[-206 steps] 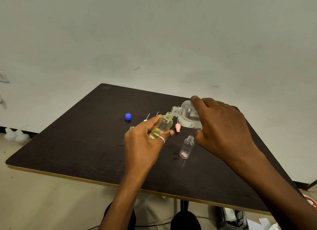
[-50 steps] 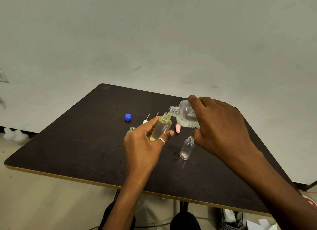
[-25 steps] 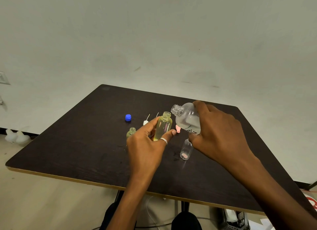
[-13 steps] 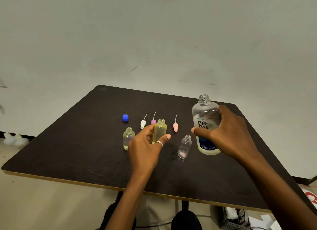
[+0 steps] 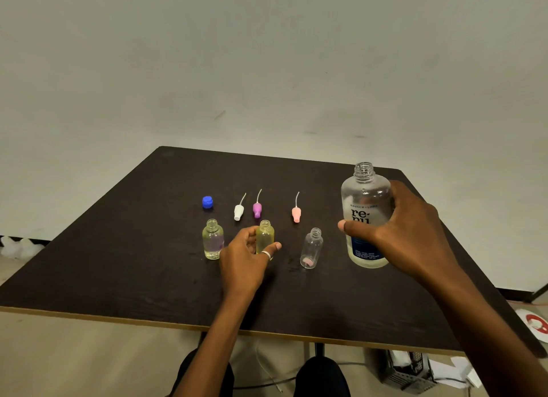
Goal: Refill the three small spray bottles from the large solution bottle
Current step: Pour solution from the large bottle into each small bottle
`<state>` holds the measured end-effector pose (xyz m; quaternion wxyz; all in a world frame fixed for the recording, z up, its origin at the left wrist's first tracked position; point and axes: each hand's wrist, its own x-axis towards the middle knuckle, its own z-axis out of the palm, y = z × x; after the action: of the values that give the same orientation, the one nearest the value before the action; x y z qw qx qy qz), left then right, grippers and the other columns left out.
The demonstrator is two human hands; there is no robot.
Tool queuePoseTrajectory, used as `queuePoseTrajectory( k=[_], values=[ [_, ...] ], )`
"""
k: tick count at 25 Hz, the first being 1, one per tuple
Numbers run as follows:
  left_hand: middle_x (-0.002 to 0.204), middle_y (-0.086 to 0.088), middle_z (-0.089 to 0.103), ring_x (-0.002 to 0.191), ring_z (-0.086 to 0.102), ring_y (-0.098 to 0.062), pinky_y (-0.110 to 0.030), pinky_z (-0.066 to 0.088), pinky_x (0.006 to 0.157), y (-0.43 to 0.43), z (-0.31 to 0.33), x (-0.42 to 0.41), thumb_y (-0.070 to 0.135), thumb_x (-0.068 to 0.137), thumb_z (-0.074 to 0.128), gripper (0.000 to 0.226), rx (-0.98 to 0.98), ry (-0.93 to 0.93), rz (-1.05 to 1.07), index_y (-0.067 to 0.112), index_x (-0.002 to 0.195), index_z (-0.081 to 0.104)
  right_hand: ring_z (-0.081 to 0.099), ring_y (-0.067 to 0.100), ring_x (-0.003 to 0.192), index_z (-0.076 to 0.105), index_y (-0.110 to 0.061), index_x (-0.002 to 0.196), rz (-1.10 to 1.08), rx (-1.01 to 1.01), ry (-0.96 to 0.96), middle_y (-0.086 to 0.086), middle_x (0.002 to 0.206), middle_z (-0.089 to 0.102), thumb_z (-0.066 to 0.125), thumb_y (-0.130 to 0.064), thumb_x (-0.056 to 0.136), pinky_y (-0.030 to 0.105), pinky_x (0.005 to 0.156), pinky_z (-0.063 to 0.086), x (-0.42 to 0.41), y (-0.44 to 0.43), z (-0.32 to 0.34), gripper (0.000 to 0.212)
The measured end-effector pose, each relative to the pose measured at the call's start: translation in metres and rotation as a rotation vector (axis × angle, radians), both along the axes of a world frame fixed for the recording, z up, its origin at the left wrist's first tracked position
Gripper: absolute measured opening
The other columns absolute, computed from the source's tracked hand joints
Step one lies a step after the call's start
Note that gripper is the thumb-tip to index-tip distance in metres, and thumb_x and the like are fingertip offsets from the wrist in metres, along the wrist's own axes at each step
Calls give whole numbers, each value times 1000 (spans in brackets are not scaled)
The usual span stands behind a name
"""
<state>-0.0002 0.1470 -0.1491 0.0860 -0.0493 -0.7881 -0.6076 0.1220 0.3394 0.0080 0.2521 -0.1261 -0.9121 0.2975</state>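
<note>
Right hand (image 5: 406, 242) grips the upright, uncapped large bottle (image 5: 366, 195); left hand (image 5: 243, 260) holds a yellow-filled small bottle (image 5: 264, 236); a clear bottle (image 5: 311, 248) stands between them.

My left hand (image 5: 243, 263) grips the middle small bottle (image 5: 264, 236), full of yellow liquid, upright on the dark table (image 5: 118, 263) at frame centre. My right hand (image 5: 406, 236) wraps the large solution bottle (image 5: 366, 201), upright and uncapped, centre right. The empty small bottle (image 5: 311, 248) stands between them, and the filled small bottle (image 5: 212, 239) stands left of centre. Above them lie the blue cap (image 5: 207, 202) and the white spray top (image 5: 238, 212), purple spray top (image 5: 257, 209) and pink spray top (image 5: 296, 214).
</note>
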Motion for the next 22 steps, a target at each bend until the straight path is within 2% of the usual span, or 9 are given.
queuePoseTrajectory(
  k=[3,8,10,12,13,16,18,22],
  values=[
    [107,8,75,94,70,-1,-19,56,81,1,-5,1,29,72,88,54,-17,-16,-6,23,120,65,61,4,87,54,-30,121,3,1,2,-15,102,63,84,-49,63,13,66,42,1,2,-2,68],
    [113,5,73,93,66,3,-1,46,73,2,-6,4,28,73,88,56,-46,-12,-9,22,123,63,59,2,84,54,-30,121,8,5,2,-15,99,61,84,-48,63,11,65,41,3,5,-5,68],
    [124,3,69,106,65,-3,-7,46,85,1,-4,6,34,70,89,70,-75,-9,-23,21,131,58,60,4,85,54,-29,122,7,0,-1,-14,99,61,84,-48,63,11,65,41,4,6,-6,69],
    [140,1,59,127,56,-13,-21,44,100,-1,1,15,43,68,88,88,-144,-6,-9,19,143,48,60,6,86,54,-28,122,3,2,-4,-13,100,61,83,-49,63,12,65,41,5,8,-7,69],
    [145,0,54,133,50,-16,-25,41,103,-1,5,24,45,69,87,91,-172,15,30,18,146,45,60,6,86,54,-28,122,-1,2,-3,-13,100,62,83,-49,63,12,65,41,5,8,-8,69],
    [141,-2,57,132,51,-15,-20,39,103,4,16,59,41,77,82,76,-181,271,121,15,141,50,61,2,86,54,-30,121,-7,-17,5,-15,100,63,84,-49,62,15,67,44,6,11,-11,69],
    [133,1,61,123,55,-8,-11,41,99,13,19,74,35,81,80,64,-181,411,61,13,136,55,61,1,87,54,-31,121,5,-29,5,-15,100,63,85,-48,62,17,69,45,6,12,-13,69],
    [135,13,56,122,53,2,-7,44,97,36,25,72,35,82,79,66,-56,322,-131,16,140,54,61,1,86,52,-31,123,23,-42,-4,-15,101,62,86,-46,63,14,69,45,10,14,-16,70]
  ],
)
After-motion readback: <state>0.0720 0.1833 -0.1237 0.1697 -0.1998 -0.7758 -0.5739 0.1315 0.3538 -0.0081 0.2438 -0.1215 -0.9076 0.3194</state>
